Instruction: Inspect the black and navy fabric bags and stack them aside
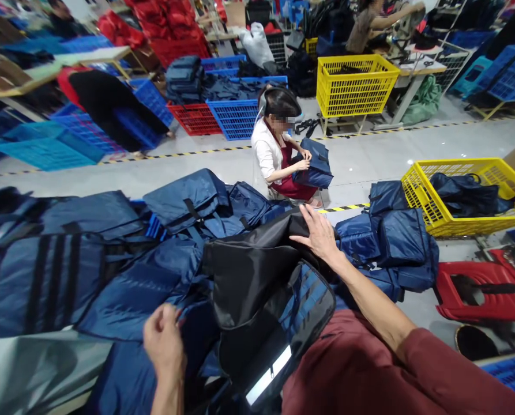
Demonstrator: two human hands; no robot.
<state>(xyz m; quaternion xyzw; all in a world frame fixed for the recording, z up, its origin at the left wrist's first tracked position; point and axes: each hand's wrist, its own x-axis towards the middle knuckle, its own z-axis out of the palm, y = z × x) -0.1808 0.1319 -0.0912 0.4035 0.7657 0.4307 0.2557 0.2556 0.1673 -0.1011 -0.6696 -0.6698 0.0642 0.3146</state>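
Observation:
A black bag (248, 276) with a dark blue panel and a white reflective strip stands tilted against my body, its upper part slack and folded. My right hand (320, 236) is at the bag's top edge, thumb and fingers on the black fabric there. To the left of the bag and apart from it, my left hand (164, 334) is raised with its fingers curled together; whether anything is between them is hidden. Below and behind that hand lie dark blue bags (153, 282) in a heap.
More blue bags (399, 236) are piled at right, beside a yellow crate (469, 222) and a red plastic stool (482, 288). A co-worker (278, 150) squats ahead, handling a blue bag (315, 164). Grey-green sheeting (36, 369) lies at lower left.

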